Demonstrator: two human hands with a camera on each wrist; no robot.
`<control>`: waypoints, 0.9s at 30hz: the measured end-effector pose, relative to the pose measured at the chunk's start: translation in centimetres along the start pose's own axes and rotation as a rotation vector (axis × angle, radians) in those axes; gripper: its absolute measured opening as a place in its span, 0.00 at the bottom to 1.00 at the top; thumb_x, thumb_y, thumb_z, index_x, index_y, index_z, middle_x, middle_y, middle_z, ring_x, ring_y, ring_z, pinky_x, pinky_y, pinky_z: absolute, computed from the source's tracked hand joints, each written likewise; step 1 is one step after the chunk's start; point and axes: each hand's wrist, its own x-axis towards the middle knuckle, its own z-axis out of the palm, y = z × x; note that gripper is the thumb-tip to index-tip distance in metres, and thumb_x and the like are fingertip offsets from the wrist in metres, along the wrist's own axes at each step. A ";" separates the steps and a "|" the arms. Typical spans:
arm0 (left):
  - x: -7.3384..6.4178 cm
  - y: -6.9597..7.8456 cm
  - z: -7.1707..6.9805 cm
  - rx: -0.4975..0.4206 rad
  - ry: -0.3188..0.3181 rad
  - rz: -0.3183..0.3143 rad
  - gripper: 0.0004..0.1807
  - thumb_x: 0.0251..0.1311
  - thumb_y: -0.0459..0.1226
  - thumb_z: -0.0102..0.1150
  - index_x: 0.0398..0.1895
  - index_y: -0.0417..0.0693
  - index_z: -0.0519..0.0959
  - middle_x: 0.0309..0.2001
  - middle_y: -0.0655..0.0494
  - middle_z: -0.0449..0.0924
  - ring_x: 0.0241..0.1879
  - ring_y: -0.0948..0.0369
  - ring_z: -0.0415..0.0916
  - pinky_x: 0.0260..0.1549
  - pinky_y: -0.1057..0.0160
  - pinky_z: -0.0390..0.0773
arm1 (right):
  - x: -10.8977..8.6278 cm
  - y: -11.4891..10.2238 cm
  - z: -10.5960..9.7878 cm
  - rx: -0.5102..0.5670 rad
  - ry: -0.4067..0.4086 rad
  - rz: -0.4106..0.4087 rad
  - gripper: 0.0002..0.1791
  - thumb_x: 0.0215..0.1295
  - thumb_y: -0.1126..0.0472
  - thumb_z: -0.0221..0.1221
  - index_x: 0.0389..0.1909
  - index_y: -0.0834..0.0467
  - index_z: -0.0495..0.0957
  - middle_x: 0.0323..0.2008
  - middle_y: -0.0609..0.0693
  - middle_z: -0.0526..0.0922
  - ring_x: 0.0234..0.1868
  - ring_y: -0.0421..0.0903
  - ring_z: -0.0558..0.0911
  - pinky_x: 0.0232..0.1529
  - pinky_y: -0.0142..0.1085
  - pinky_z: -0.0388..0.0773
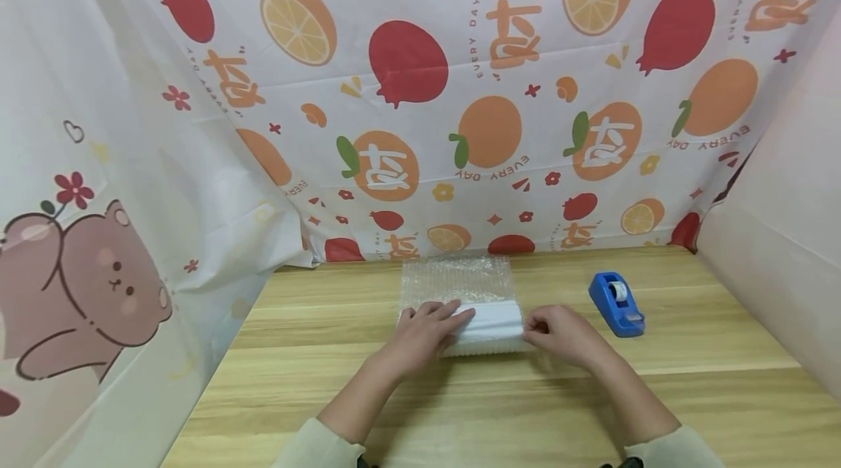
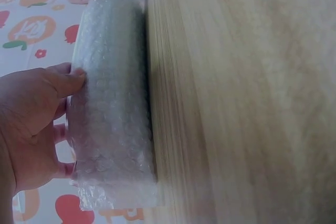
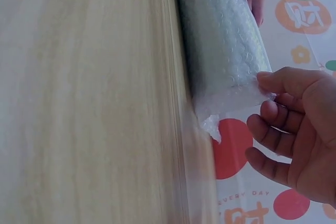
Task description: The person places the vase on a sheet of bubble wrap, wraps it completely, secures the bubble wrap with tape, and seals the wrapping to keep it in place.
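Observation:
A white box-like item (image 1: pixel 496 320) lies on a sheet of bubble wrap (image 1: pixel 456 279), whose far part spreads flat toward the curtain. The wrap also covers the item's near side, as both wrist views show. My left hand (image 1: pixel 423 335) rests on the left part of the item with its fingers extended over the top; in the left wrist view its thumb (image 2: pixel 71 83) touches the wrapped edge. At the right end, my right hand (image 1: pixel 563 334) pinches the edge of the bubble wrap (image 3: pixel 226 51) between thumb and index finger, the other fingers loosely bent.
A blue tape dispenser (image 1: pixel 617 304) with a roll of tape stands on the wooden table (image 1: pixel 315 380), right of my right hand. Behind the table's far edge hangs a fruit-print curtain (image 1: pixel 434 212). Pale cloth (image 1: pixel 775 205) hangs along the right side.

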 end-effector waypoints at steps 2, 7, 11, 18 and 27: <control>0.0 0.0 0.0 -0.003 -0.005 -0.005 0.28 0.71 0.46 0.52 0.73 0.69 0.64 0.72 0.56 0.65 0.66 0.53 0.66 0.50 0.46 0.67 | 0.0 0.1 0.1 -0.012 0.001 -0.009 0.08 0.65 0.55 0.63 0.26 0.47 0.79 0.21 0.38 0.73 0.24 0.36 0.71 0.26 0.30 0.69; 0.1 -0.1 0.2 -0.003 -0.008 -0.018 0.28 0.71 0.46 0.52 0.73 0.70 0.63 0.72 0.58 0.65 0.67 0.54 0.66 0.50 0.47 0.67 | 0.1 0.4 0.3 -0.074 0.002 -0.056 0.12 0.69 0.51 0.59 0.25 0.48 0.76 0.19 0.38 0.69 0.22 0.35 0.68 0.25 0.30 0.66; 0.1 -0.3 0.2 -0.019 -0.009 -0.022 0.29 0.71 0.46 0.52 0.73 0.70 0.62 0.72 0.57 0.65 0.67 0.54 0.66 0.50 0.48 0.67 | 0.4 0.4 0.6 -0.050 -0.007 -0.053 0.12 0.70 0.51 0.58 0.26 0.49 0.75 0.20 0.39 0.69 0.23 0.36 0.68 0.25 0.30 0.66; 0.2 -0.5 0.4 -0.059 -0.036 -0.039 0.29 0.71 0.47 0.51 0.74 0.72 0.61 0.73 0.58 0.64 0.68 0.54 0.64 0.51 0.48 0.65 | 0.3 0.6 0.1 -0.025 -0.002 -0.013 0.07 0.66 0.55 0.63 0.28 0.47 0.78 0.24 0.38 0.75 0.27 0.37 0.72 0.29 0.30 0.71; 0.2 -0.3 0.2 -0.058 -0.035 -0.041 0.28 0.71 0.47 0.51 0.74 0.72 0.61 0.73 0.59 0.63 0.68 0.55 0.64 0.51 0.49 0.65 | 0.4 0.9 0.0 -0.067 -0.014 -0.020 0.02 0.64 0.56 0.64 0.32 0.48 0.81 0.25 0.38 0.76 0.28 0.37 0.72 0.30 0.30 0.72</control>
